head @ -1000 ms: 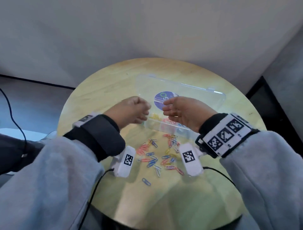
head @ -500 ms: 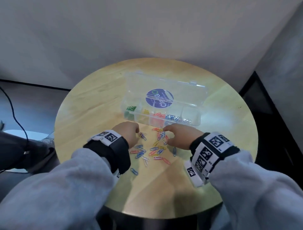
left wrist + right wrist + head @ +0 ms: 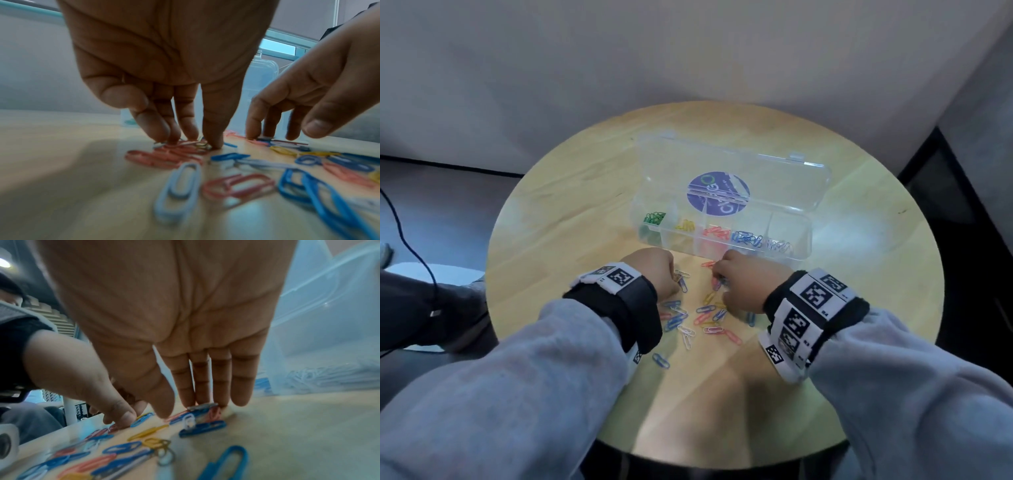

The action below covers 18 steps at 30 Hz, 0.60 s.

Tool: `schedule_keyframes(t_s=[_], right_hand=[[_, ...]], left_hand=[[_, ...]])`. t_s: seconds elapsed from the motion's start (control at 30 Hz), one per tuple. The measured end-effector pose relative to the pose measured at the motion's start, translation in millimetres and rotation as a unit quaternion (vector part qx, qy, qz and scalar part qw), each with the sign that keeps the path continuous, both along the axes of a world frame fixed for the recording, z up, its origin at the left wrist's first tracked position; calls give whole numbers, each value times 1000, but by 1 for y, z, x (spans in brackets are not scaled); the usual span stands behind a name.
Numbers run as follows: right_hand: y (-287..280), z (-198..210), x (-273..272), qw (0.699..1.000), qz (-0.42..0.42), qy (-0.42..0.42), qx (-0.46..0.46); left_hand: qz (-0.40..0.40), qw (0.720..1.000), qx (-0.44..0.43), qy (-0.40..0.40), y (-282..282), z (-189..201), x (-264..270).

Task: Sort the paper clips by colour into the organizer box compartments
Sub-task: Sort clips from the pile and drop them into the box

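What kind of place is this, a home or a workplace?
Probably an office or lab corner, though I cannot be sure. A small round wooden table stands against a plain wall, a cable hangs at the left, and the right wrist view shows a chair.

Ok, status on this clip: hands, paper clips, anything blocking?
Left hand and right hand fingertips down on the loose paper clips, none lifted. Organizer box open, part-filled by colour. Nothing blocking.
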State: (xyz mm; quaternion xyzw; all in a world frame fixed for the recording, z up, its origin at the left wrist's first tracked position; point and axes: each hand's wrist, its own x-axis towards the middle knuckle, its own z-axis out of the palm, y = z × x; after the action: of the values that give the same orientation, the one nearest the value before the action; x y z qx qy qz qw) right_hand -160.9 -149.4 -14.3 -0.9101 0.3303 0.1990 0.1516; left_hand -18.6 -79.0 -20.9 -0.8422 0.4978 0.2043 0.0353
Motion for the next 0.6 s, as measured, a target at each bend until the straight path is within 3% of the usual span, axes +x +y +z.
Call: schedule_keyframes(t_s=[0.33, 0.6], right_hand=[[-6, -1, -6, 999, -42, -21, 12], [-1, 4, -7, 998, -21, 56, 5]], left_hand=[[4, 999, -2, 33, -2, 3, -2], [24, 992, -6, 123, 8, 7, -1]])
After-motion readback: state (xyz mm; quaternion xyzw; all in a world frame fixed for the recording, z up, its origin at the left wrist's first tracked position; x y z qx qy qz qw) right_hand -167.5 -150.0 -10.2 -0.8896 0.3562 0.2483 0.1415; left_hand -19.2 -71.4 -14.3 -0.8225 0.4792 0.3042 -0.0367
